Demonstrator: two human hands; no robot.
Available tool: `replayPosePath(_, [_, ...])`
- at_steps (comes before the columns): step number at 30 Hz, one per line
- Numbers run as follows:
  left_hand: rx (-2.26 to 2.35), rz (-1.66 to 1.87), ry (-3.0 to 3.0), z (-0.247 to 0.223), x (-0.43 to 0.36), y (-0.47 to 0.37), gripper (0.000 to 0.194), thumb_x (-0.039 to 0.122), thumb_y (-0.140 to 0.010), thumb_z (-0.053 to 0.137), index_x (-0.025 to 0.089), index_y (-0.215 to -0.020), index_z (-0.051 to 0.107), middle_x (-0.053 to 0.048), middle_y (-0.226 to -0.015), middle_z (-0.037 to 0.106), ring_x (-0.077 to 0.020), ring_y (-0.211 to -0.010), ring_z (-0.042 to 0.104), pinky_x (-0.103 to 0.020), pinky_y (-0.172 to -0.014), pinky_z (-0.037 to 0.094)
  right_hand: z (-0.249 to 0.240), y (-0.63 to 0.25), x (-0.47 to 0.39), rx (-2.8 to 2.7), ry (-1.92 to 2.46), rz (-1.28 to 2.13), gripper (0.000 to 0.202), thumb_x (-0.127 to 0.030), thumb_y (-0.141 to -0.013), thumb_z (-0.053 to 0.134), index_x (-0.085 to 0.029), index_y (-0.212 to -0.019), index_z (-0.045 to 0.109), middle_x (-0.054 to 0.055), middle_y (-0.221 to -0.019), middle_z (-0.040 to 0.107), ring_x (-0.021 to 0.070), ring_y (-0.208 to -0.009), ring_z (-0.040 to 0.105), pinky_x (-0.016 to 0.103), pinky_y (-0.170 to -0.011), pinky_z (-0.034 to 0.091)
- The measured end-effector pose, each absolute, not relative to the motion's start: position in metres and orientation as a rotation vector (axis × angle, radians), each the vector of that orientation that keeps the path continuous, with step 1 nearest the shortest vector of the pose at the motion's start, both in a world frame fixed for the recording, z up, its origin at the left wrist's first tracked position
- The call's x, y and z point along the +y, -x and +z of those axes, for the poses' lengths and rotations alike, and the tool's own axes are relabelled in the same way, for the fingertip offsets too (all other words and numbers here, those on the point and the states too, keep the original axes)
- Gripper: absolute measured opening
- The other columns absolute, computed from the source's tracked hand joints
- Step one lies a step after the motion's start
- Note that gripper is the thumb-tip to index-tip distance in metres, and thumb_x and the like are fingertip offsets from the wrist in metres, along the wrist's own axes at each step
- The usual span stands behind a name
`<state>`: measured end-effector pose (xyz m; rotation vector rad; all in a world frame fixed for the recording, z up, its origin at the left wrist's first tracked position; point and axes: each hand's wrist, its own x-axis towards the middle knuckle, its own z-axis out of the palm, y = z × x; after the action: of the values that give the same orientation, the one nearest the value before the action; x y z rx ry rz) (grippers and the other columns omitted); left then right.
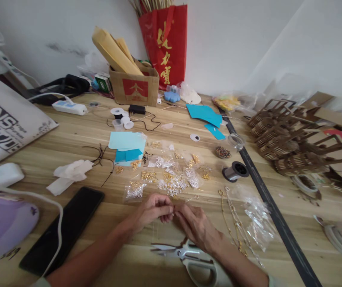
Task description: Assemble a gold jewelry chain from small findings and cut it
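Note:
My left hand (155, 209) and my right hand (196, 223) meet fingertip to fingertip over the near middle of the table. Both are closed in a pinch around something tiny that I cannot make out. Just beyond them lie silver beads and findings (173, 185) mixed with gold ones (148, 175), some on small clear bags. A short piece of chain (192, 198) rests close to my right fingers. Grey-handled scissors (185, 253) lie with blades apart, partly under my right wrist. Gold and silver chains (233, 217) stretch out to the right of my right hand.
A wire spool (236, 171) and a jar of dark beads (223, 152) stand to the right. Left of my arm are a black phone (63, 229) and a white cable (60, 223). Blue cards (129, 155), a cardboard box (135, 87) and brown baskets (290, 139) sit farther back.

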<state>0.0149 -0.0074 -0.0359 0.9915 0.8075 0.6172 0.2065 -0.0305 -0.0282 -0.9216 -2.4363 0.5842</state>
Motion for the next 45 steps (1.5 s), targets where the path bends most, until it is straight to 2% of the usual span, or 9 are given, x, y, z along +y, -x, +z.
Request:
replayPosePath(6, [0.808, 0.626, -0.987, -0.0403, -0.0071, -0.0156, 0.035, 0.045, -0.068, 0.073, 0.012, -0.066, 0.062, -0.001, -0.059, 0.064, -0.0091, -0.052, 0.055, -0.02, -0.052, 0.042, -0.0277, -0.2054, -0.0314, -2.488, 0.873, 0.456, 0.019, -0.014, -0.098, 0.032, -0.018, -0.096, 0.051, 0.006, -0.077, 0.062, 0.0179, -0.065, 0.058, 0.027, -0.059, 0.047])
replayPosePath(14, [0.803, 0.644, -0.969, -0.0393, -0.0079, -0.0157, 0.037, 0.047, -0.069, 0.073, 0.012, -0.066, 0.063, -0.001, -0.057, 0.063, -0.0092, -0.052, 0.054, -0.02, -0.052, 0.041, -0.0218, -0.2051, -0.0318, -2.541, 0.846, 0.496, 0.018, -0.01, -0.095, 0.035, -0.017, -0.104, 0.05, 0.009, -0.089, 0.064, 0.0199, -0.075, 0.059, 0.029, -0.066, 0.05])
replayPosePath(19, [0.805, 0.655, -0.963, -0.0389, -0.0073, -0.0162, 0.038, 0.048, -0.068, 0.073, 0.011, -0.065, 0.063, 0.0, -0.056, 0.062, -0.009, -0.051, 0.055, -0.02, -0.051, 0.042, -0.0229, -0.2058, -0.032, -2.534, 0.798, 0.483, 0.019, -0.008, -0.095, 0.036, -0.016, -0.105, 0.05, 0.01, -0.09, 0.064, 0.0193, -0.076, 0.059, 0.028, -0.065, 0.051])
replayPosePath(29, [0.816, 0.671, -0.941, -0.0382, -0.0068, -0.0172, 0.037, 0.047, -0.066, 0.076, 0.011, -0.064, 0.064, 0.0, -0.053, 0.061, -0.0085, -0.049, 0.054, -0.02, -0.049, 0.042, -0.0232, -0.2083, -0.0318, -2.572, 0.788, 0.432, 0.024, -0.011, -0.096, 0.036, -0.014, -0.115, 0.05, 0.013, -0.1, 0.065, 0.0215, -0.083, 0.061, 0.03, -0.069, 0.053])
replayPosePath(39, [0.818, 0.685, -0.915, -0.0436, -0.0064, -0.0174, 0.041, 0.049, -0.062, 0.078, 0.011, -0.064, 0.063, 0.001, -0.052, 0.061, -0.0085, -0.048, 0.054, -0.019, -0.048, 0.041, -0.0226, -0.2079, -0.0307, -2.579, 0.79, 0.437, 0.022, -0.011, -0.096, 0.037, -0.014, -0.111, 0.053, 0.013, -0.096, 0.066, 0.0218, -0.08, 0.061, 0.031, -0.066, 0.052])
replayPosePath(45, [0.852, 0.713, -0.928, -0.0402, -0.0064, -0.0185, 0.036, 0.042, -0.061, 0.079, 0.011, -0.062, 0.062, 0.002, -0.05, 0.059, -0.0074, -0.045, 0.052, -0.019, -0.047, 0.04, -0.0238, -0.2073, -0.0303, -2.577, 0.791, 0.44, 0.023, -0.012, -0.096, 0.037, -0.015, -0.11, 0.054, 0.012, -0.098, 0.066, 0.0209, -0.081, 0.062, 0.03, -0.068, 0.053])
